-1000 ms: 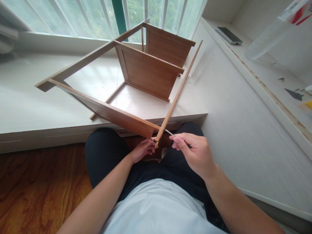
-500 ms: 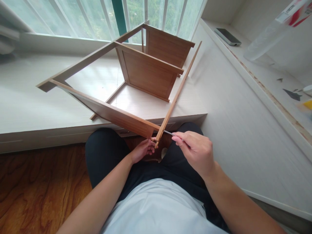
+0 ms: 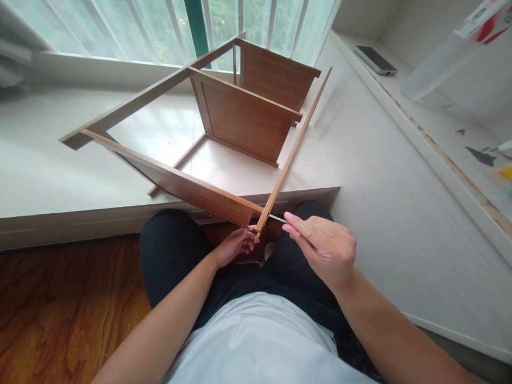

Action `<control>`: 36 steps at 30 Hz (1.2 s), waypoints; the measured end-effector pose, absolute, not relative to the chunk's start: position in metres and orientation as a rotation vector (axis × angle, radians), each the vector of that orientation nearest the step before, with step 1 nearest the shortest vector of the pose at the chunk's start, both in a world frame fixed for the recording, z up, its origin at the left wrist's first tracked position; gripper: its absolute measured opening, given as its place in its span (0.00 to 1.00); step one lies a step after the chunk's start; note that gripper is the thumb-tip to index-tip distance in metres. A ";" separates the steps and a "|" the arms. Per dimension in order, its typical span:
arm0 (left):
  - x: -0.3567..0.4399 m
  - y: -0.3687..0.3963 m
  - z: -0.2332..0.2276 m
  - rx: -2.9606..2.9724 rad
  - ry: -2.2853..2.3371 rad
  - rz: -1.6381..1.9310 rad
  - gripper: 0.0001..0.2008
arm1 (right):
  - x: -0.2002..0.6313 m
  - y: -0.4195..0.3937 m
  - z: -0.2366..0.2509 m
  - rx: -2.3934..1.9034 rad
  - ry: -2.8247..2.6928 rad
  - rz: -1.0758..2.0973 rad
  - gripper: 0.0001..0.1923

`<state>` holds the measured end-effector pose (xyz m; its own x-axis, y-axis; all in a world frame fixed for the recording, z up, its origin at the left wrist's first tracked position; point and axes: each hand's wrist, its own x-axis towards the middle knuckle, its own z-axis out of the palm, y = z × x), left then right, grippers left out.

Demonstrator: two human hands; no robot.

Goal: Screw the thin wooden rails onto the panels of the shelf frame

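A brown wooden shelf frame with several panels rests tilted on the white window ledge, its near corner reaching out over my lap. A long thin wooden rail runs along its right side; the far end stands apart from the upper panels. At the near corner, my left hand has its fingers closed around the rail's lower end, beside the end of the lowest panel. My right hand grips a thin metal hex key, whose tip meets the rail's outer side. Its other end is mostly hidden in my fingers.
The white ledge lies below a barred window. On the right, a white cabinet side rises close by. Its top holds a phone, a plastic bottle and small dark scraps.
My right hand has turned slightly and shifted a little to the right on the hex key. The left hand and the shelf frame look the same.
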<state>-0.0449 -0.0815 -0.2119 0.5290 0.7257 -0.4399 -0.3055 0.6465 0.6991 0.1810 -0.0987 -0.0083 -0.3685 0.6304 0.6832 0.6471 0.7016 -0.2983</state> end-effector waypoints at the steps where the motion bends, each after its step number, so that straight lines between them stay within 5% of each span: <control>1: -0.045 -0.082 -0.211 0.596 0.794 0.661 0.32 | 0.181 -0.098 -0.009 -0.968 -2.076 -0.036 0.23; 20: -0.046 -0.082 -0.210 0.616 0.780 0.660 0.32 | 0.173 -0.094 -0.008 -0.998 -2.008 0.136 0.08; 29: -0.046 -0.082 -0.208 0.632 0.761 0.651 0.28 | 0.163 -0.096 0.001 -1.313 -1.385 1.142 0.16; 36: -0.046 -0.081 -0.212 0.647 0.750 0.649 0.33 | 0.161 -0.079 0.002 -1.123 -0.786 1.956 0.22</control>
